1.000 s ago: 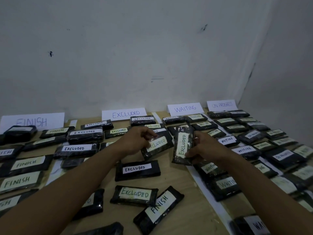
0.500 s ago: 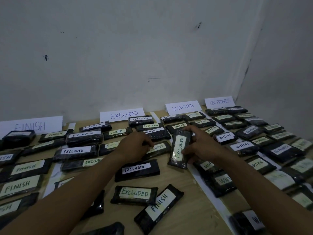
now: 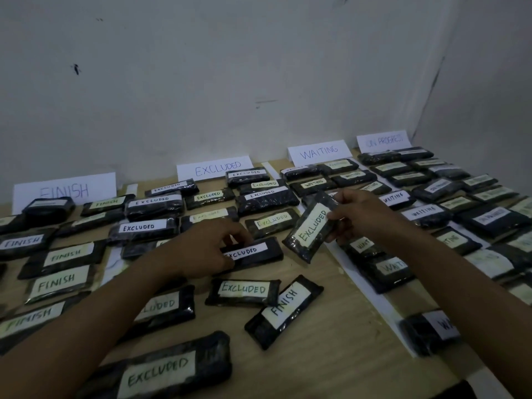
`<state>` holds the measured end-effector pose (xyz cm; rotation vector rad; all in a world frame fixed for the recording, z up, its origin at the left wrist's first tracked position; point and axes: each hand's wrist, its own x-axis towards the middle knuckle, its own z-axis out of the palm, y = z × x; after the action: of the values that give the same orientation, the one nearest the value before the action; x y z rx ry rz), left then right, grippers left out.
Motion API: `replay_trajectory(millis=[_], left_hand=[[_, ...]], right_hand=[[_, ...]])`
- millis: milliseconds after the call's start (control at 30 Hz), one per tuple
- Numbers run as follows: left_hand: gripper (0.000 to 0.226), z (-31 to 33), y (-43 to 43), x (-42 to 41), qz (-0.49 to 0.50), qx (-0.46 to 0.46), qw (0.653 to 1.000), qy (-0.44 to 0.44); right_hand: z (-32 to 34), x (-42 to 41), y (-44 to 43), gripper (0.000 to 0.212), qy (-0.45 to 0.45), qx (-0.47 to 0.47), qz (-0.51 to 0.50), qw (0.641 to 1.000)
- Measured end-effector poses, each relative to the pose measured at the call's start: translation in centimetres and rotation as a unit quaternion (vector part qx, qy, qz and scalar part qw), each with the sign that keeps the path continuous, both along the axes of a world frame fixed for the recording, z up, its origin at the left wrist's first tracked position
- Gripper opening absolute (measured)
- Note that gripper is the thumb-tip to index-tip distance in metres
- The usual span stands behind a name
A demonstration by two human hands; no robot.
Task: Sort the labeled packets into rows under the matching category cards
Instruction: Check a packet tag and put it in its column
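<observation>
The right hand [image 3: 359, 217] pinches a tilted black plastic EXCLUDED packet [image 3: 312, 226], while the left hand [image 3: 207, 249] seemingly grips a flat white-labelled EXCLUDED packet [image 3: 256, 251].

The near-right packet [image 3: 426, 332] shows only "WA" behind the arm [image 3: 475, 298]; far-right packet labels [image 3: 493, 218] are blurred.

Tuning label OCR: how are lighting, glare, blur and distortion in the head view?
Head view: dim, bluish light; wide-angle tilts the wall corner; the ON PROGRESS card and far-right packet labels are faint and soft; slight wrap glare on the tilted EXCLUDED packet in the right hand; nearby labels read clearly.
</observation>
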<state>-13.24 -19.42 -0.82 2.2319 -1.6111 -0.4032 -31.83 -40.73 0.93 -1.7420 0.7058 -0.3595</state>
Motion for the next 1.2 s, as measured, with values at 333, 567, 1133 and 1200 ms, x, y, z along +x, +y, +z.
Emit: replay_trajectory(millis=[333, 567, 1133, 1200], left_hand=[[0.038, -1.3, -2.2, -1.1, -0.002, -0.069, 0.997, 0.041], [0.026, -1.3, -5.1, -3.3, -0.03, -0.091, 0.995, -0.015], [0.025, 1.4, -2.1, -7.2, 0.04, -0.156, 0.925, 0.343], [0.023, 1.2, -1.3, -8.2, 0.05, -0.133, 0.936, 0.322]], right_hand=[[-0.2, -2.0, -0.3, 0.027, -0.067, 0.066, 0.001, 0.996], [-0.1, -2.4, -0.9, 0.02, -0.068, 0.061, -0.034, 0.995], [-0.1, -5.5, 2.4, 0.014, -0.016, 0.014, 0.032, 0.999], [-0.4, -6.6, 2.9, 0.017, -0.024, 0.001, 0.014, 1.0]])
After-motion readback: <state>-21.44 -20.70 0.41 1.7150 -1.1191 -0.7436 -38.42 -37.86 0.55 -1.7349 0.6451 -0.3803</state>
